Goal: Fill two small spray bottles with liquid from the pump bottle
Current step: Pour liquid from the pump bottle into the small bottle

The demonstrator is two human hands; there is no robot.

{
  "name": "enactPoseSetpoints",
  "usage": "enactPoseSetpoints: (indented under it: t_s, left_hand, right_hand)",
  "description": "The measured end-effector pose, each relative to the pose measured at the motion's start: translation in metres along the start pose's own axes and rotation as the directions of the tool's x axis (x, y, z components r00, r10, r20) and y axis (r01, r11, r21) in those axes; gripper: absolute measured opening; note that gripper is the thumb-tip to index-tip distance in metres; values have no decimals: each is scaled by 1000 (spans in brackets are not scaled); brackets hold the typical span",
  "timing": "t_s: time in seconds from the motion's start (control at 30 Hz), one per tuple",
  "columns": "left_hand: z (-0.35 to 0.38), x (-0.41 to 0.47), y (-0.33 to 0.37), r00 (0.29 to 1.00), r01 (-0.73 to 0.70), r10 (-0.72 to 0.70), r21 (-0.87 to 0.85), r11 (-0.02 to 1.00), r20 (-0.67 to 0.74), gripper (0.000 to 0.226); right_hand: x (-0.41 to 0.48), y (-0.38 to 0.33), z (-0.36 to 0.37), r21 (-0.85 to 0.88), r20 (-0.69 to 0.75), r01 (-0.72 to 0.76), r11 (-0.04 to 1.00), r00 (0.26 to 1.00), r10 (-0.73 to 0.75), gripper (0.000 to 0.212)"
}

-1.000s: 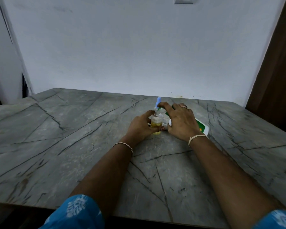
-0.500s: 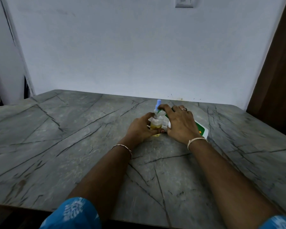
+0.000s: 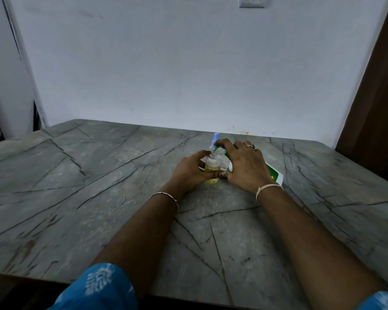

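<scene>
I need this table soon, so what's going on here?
A person is filling a small spray bottle at the grey table. The left hand grips it; it stands upright and holds some yellow liquid. The right hand holds the white-and-green pump bottle right beside it, forefinger reaching to the small bottle's neck. A blue spray top shows just behind. No second small bottle is clearly visible.

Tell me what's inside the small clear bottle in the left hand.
Yellow liquid sits in the lower part of the small bottle; the upper part looks empty. Fingers of the left hand hide some of its base.
</scene>
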State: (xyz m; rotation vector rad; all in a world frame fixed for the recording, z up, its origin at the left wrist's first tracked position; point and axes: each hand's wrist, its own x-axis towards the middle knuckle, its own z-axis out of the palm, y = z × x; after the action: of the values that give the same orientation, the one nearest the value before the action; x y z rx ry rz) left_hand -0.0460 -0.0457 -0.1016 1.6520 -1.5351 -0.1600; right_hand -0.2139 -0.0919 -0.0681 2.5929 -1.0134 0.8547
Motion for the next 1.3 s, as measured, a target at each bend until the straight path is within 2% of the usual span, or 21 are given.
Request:
enactPoseSetpoints:
  t_s: [0.17,0.4,0.77,1.03,1.3]
  left_hand:
    - [-2,-1,2,1000,25,-25,-18,1000,11,77]
    - [-3,-5,4,1000,-18,18,-18,1000,-4,81]
    - [-2,-2,1,1000,-26,27,-15,1000,6,75]
    - [-2,-3,0,999,-36,36,-1,999,-12,75]
    - [-1,-2,0,999,-25,25,-20,999,-20,78]
  right_hand:
    - [0,0,1,-11,1,3,1000,1000,-3,79]
    - [-4,6,0,13,11,23,1000,1000,-23,84]
    - [1,0,1,29,-1,11,1000,1000,-11,76]
    - [-3,3,-4,4,46,48,999,998,-48,89]
    - [-1,0,-3,18,24,29,999,999,-29,75]
